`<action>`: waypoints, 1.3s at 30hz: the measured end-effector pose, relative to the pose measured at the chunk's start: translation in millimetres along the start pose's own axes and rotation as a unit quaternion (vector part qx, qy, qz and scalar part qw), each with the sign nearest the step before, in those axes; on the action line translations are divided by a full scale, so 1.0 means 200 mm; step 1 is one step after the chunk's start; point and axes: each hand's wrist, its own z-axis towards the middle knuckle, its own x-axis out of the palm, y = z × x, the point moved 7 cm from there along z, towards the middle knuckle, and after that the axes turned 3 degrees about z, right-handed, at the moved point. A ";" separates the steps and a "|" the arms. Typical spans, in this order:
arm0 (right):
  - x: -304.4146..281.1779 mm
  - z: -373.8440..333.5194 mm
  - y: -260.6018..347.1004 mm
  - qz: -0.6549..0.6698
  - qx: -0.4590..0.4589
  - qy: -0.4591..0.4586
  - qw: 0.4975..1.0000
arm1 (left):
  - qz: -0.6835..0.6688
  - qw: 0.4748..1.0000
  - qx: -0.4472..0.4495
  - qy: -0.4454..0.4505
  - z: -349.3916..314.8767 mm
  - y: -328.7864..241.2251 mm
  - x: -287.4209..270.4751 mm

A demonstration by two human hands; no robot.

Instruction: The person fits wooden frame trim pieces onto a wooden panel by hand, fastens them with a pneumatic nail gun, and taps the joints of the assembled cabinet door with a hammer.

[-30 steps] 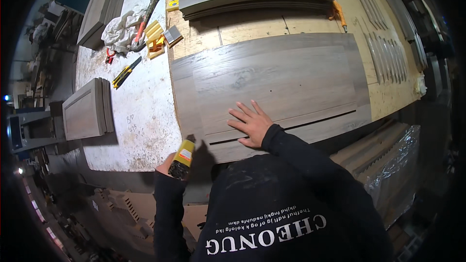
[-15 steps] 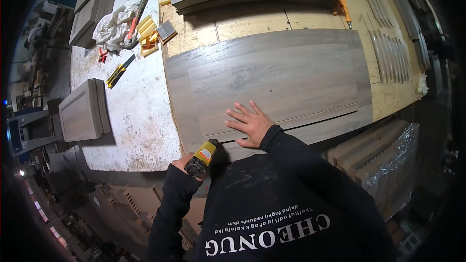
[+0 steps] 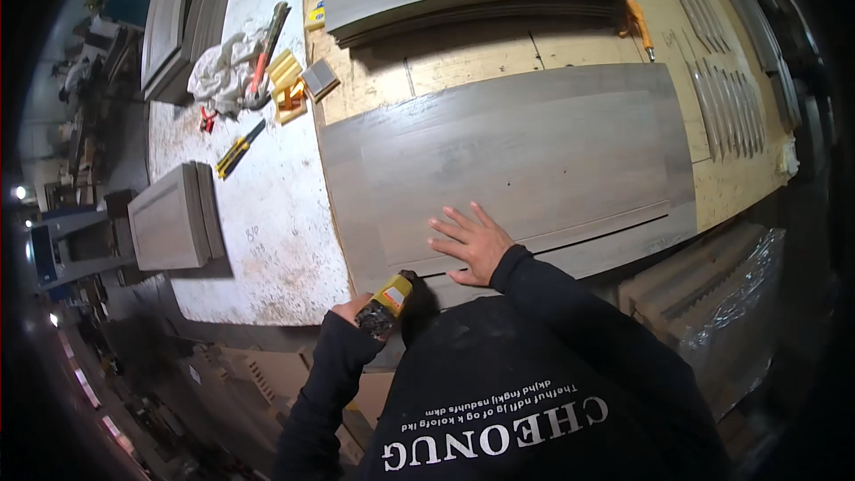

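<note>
Clear plastic-wrapped bundle of boards (image 3: 712, 303) stands at right, below bench edge. Small yellow packs (image 3: 287, 89) lie beside white rag. Yellow-black tool (image 3: 389, 300) in left hand bears small pale label.

Woodworking workshop: panels (image 3: 508, 160), workbench (image 3: 267, 214), tools (image 3: 239, 149)

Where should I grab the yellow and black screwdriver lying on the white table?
Probably around the thick yellow-and-black handle of the screwdriver, coming down from above. It lies flat on the white table with open space on both sides, so fingers can pinch across it. The thinner end looks harder to hold.
</note>
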 end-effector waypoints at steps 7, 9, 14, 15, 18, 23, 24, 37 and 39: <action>-0.02 0.00 0.02 -0.004 -0.019 -0.009 1.000 | -0.098 0.991 0.011 -0.087 0.03 0.08 -0.08; -0.02 0.00 0.01 -0.003 -0.016 -0.006 1.000 | -0.103 0.992 -0.013 -0.079 0.06 0.10 -0.08; -0.01 0.00 0.03 -0.002 -0.025 -0.019 1.000 | -0.107 0.992 -0.048 -0.051 0.07 0.11 -0.10; -0.02 0.01 0.03 -0.002 -0.029 -0.019 0.999 | -0.111 0.992 -0.047 -0.043 0.07 0.11 -0.10; -0.03 0.01 0.03 0.003 -0.021 -0.009 1.000 | -0.139 0.988 -0.053 -0.030 0.08 0.12 -0.09; 0.01 0.01 0.02 0.007 -0.017 -0.003 1.000 | -0.145 0.986 -0.038 -0.069 0.10 0.09 -0.19; 0.01 0.01 0.03 -0.002 -0.027 -0.006 1.000 | -0.002 0.996 0.042 -0.074 0.16 0.04 -0.22; 0.01 0.01 0.00 -0.008 -0.013 0.011 1.000 | -0.061 0.996 -0.011 -0.068 0.39 0.11 -0.30; 0.01 0.01 0.01 -0.004 -0.015 0.016 1.000 | -0.054 0.997 -0.021 -0.055 0.39 0.14 -0.28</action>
